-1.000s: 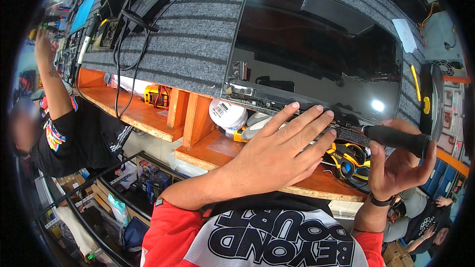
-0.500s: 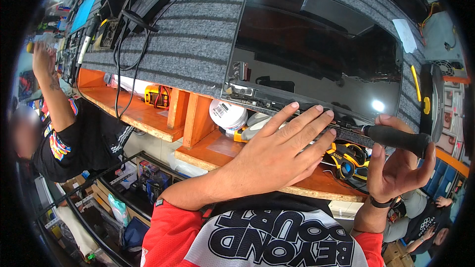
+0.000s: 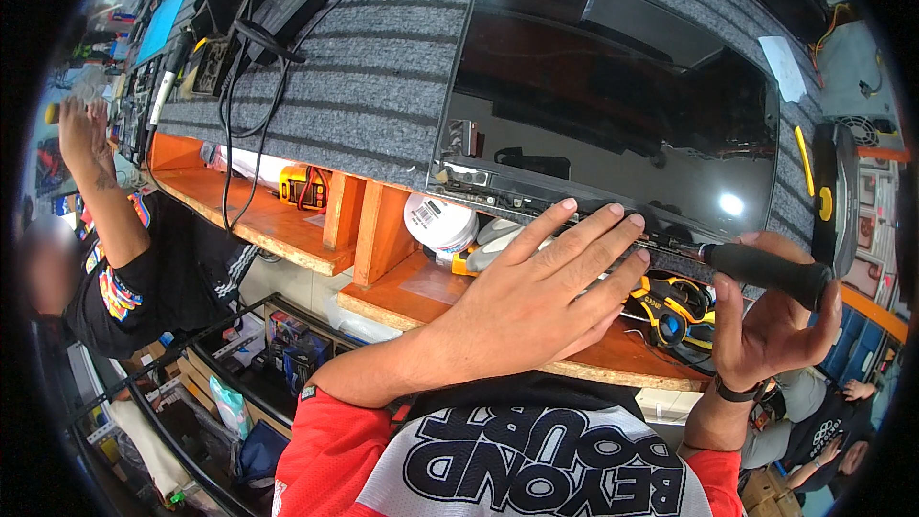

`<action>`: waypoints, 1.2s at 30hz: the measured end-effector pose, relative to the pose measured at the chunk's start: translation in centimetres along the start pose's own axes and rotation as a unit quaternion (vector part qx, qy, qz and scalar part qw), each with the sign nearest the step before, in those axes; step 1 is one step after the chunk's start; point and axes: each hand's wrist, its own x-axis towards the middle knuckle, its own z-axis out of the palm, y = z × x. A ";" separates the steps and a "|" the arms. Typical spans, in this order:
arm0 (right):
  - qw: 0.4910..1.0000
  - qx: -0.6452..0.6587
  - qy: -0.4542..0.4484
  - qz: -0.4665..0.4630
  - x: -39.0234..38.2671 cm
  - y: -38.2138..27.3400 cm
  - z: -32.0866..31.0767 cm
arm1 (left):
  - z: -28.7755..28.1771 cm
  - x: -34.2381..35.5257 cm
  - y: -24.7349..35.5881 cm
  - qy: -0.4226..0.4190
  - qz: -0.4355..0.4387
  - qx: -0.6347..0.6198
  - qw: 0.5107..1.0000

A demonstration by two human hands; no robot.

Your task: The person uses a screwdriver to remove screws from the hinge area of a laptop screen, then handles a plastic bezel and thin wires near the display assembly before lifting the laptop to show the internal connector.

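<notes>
Screwdriver [image 3: 771, 268] gripped in right hand [image 3: 764, 325], axis toward 9–10 o'clock along near edge of black screen [image 3: 613, 105]; screen on worktop [image 3: 383, 67], 12–1 o'clock from left hand [image 3: 560, 287], open, fingertips on edge.

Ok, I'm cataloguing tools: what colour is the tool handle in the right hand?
The tool handle is black; the head view shows it best.

The person wears a pale grey jersey [image 3: 386, 490] with large black block lettering [image 3: 481, 472] across the front and black cloth [image 3: 536, 389] along its far edge. The short sleeves are red, the left sleeve [image 3: 337, 433] bearing a small dark tag [image 3: 307, 392]; a dark band [image 3: 737, 390] rings the right wrist [image 3: 729, 402]. Both hands are bare
</notes>
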 end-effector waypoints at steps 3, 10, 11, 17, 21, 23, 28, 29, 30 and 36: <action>1.000 0.009 -0.002 0.000 0.0 0.0 0.0 | 0.0 0.0 0.0 -0.002 0.000 0.000 1.000; 1.000 0.020 0.002 0.016 0.3 -0.4 0.4 | -0.3 0.2 0.0 -0.007 0.004 -0.004 1.000; 1.000 0.011 -0.002 0.013 0.3 -0.4 0.1 | -0.3 0.3 0.1 -0.009 0.000 0.002 1.000; 1.000 0.012 -0.018 0.001 1.1 -0.5 0.1 | -0.4 0.2 0.1 -0.010 -0.002 -0.008 1.000; 1.000 0.008 -0.023 0.017 0.8 -0.5 -0.3 | -0.3 0.2 0.0 -0.007 0.000 0.002 1.000; 1.000 0.004 -0.012 0.020 0.8 -0.6 -0.5 | -0.3 0.2 0.0 -0.003 0.001 -0.002 1.000; 0.998 0.042 0.043 0.032 1.0 -0.9 0.9 | -0.6 0.3 0.1 -0.006 -0.001 -0.005 1.000; 0.999 0.026 0.026 0.017 0.9 -0.7 0.4 | -0.5 0.3 0.1 -0.004 -0.001 -0.006 1.000; 1.000 0.010 0.010 0.002 0.9 -0.6 0.0 | -0.5 0.3 0.1 -0.003 -0.002 -0.006 1.000; 0.998 0.034 0.050 0.019 0.8 -1.0 0.9 | -0.7 0.4 0.1 -0.011 -0.002 -0.009 1.000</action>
